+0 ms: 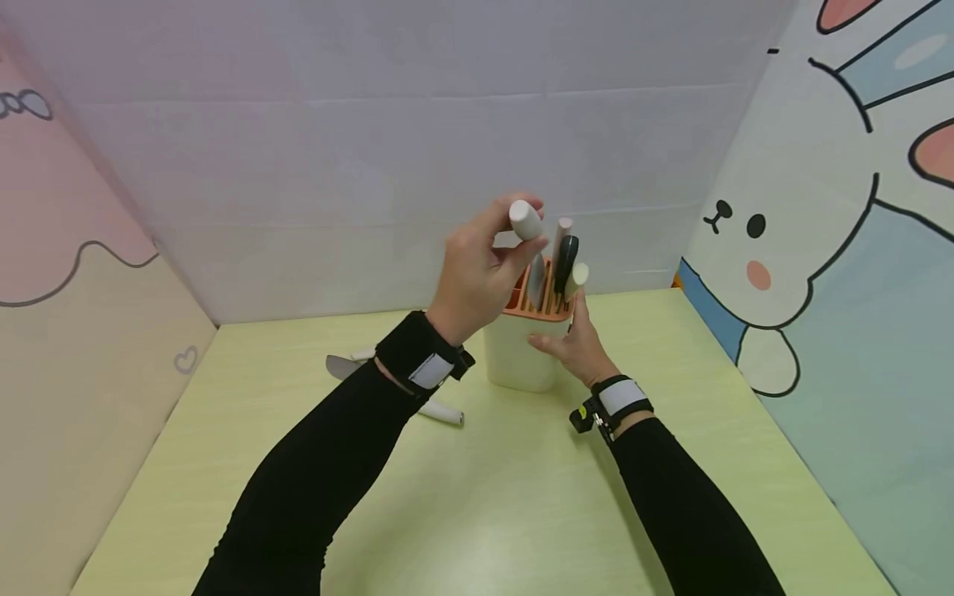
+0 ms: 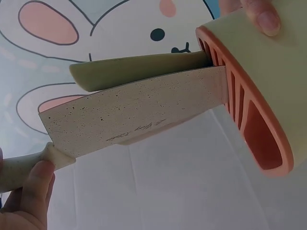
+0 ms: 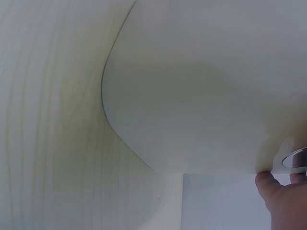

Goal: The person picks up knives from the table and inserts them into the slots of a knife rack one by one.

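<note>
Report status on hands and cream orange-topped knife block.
Left hand grips broad pale-handled metal cleaver, far end at orange slotted top. Right hand holds cream rounded block. Pale green knife handle beside cleaver, may crowd it.

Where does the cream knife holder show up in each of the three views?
Head: the knife holder stands just right of centre.
Left wrist: right side, its orange slotted top facing left.
Right wrist: fills centre to upper right.
Shared landmark: the right grip, touching its side.
</note>
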